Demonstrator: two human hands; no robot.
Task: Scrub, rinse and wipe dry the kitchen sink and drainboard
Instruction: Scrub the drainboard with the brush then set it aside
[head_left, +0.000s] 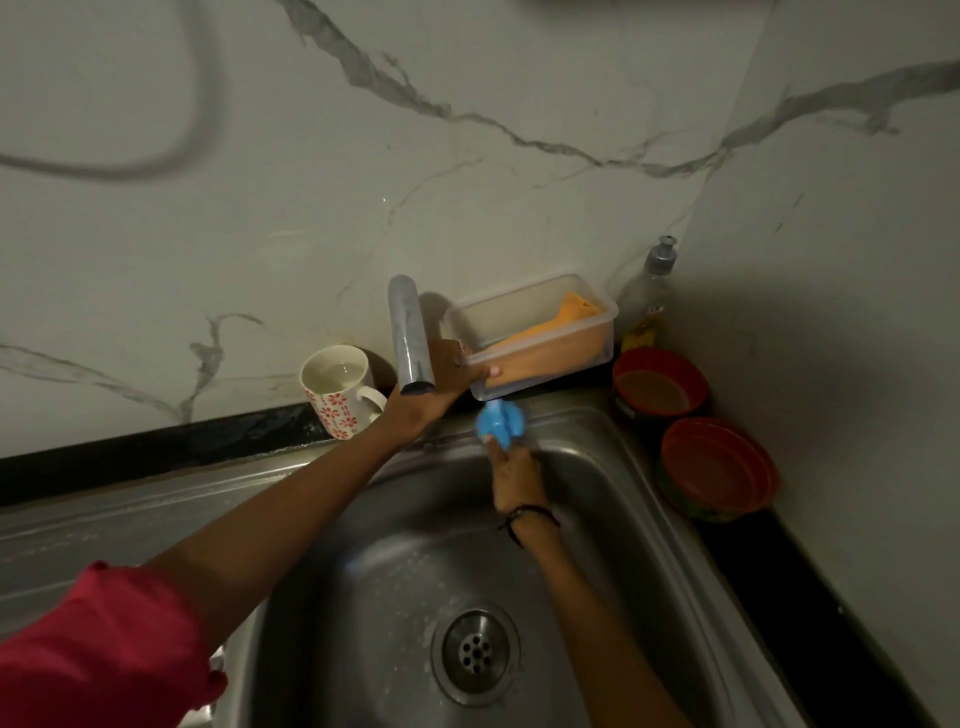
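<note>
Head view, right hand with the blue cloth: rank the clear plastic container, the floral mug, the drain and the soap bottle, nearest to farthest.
From the right hand gripping the blue cloth:
1. Clear plastic container, just above it on the back ledge.
2. Floral mug, left, and drain, below in the basin: too close to call.
3. Soap bottle, far right corner.

Back wall: glossy white marble-look wall panel with grey veins (322, 171), meeting a second panel of the same kind (841, 270) in a corner at the right.
Tabletop: black polished stone tabletop (156, 452), a narrow strip along the foot of the back wall and down the right side.
Light: dim and greyish, soft shadows gathering in the right-hand corner.
</note>
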